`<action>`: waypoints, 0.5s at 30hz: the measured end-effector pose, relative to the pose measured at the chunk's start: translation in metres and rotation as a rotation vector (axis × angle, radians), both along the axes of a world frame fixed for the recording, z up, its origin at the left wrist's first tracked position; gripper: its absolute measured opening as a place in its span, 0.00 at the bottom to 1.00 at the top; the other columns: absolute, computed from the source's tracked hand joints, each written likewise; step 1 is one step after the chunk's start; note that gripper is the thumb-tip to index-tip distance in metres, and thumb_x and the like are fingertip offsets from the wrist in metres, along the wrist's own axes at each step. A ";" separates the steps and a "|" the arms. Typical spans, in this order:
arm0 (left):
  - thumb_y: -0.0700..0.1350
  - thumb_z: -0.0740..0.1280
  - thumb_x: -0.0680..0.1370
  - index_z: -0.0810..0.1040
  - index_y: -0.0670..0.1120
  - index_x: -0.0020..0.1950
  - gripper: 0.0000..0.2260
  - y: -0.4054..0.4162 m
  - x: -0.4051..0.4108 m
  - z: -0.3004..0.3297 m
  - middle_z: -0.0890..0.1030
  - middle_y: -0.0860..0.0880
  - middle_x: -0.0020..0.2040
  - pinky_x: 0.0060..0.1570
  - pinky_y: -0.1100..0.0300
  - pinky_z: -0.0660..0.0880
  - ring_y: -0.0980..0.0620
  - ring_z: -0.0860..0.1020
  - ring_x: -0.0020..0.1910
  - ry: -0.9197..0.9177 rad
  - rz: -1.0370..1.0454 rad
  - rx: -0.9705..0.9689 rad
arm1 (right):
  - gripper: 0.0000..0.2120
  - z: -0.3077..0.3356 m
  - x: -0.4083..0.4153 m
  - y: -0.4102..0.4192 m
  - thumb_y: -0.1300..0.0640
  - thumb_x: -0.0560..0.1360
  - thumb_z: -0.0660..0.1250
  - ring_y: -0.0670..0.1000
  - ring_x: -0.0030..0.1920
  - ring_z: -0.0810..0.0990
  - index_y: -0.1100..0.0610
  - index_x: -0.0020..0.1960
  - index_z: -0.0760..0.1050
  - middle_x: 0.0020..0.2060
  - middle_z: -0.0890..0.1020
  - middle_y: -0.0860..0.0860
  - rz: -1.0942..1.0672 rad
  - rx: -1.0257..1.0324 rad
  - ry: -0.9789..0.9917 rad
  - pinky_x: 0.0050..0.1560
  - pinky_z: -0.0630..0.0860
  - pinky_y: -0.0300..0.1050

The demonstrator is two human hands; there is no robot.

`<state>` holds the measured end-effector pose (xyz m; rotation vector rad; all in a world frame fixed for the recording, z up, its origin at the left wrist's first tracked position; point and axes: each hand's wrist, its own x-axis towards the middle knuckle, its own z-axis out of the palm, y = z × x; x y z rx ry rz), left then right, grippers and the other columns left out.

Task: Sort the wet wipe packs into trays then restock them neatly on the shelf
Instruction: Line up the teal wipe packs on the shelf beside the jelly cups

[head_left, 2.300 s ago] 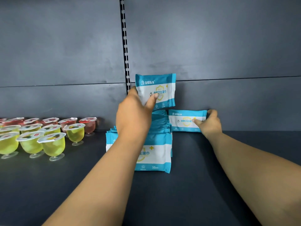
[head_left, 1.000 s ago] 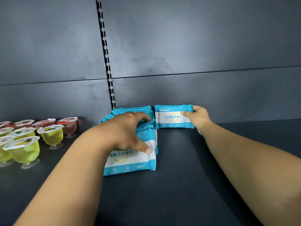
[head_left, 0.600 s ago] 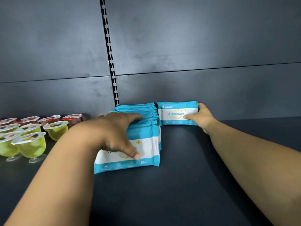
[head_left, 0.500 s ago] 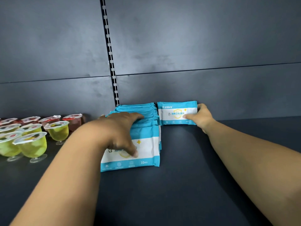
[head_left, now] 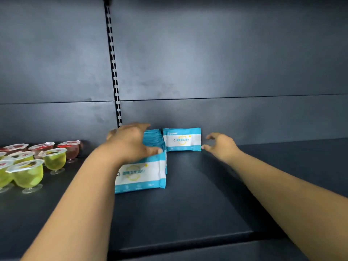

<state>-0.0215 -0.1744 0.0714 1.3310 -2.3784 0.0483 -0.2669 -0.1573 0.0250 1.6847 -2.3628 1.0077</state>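
The left hand (head_left: 131, 142) lies on top of the row of packs (head_left: 148, 157), and its fingers curl over the packs, with the thumb tip at the row's right side. Its grip presses the row more than it holds any one pack. The right hand (head_left: 221, 146) holds nothing, and its grip is wide, with thumb and fingers spread. The lone pack (head_left: 181, 139) stands just to the left of this hand, at the back edge of the shelf (head_left: 188, 213), up against the back wall (head_left: 207, 72). The pack's long side runs left to right, and its face looks at us. The right hand is much nearer to it than the left hand. The row runs from the back of the shelf toward the front, just left of the lone pack. No tray can be seen here. Over at the left edge of the shelf stand jelly cups (head_left: 28, 172), yellow and red, each with a lid on.
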 end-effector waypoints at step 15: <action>0.53 0.58 0.73 0.81 0.43 0.46 0.17 0.192 -0.046 -0.078 0.83 0.46 0.41 0.47 0.52 0.76 0.44 0.80 0.43 0.104 -0.294 -0.489 | 0.14 -0.054 0.001 0.211 0.50 0.70 0.64 0.52 0.39 0.78 0.60 0.45 0.80 0.36 0.83 0.51 0.361 -0.643 0.376 0.44 0.70 0.40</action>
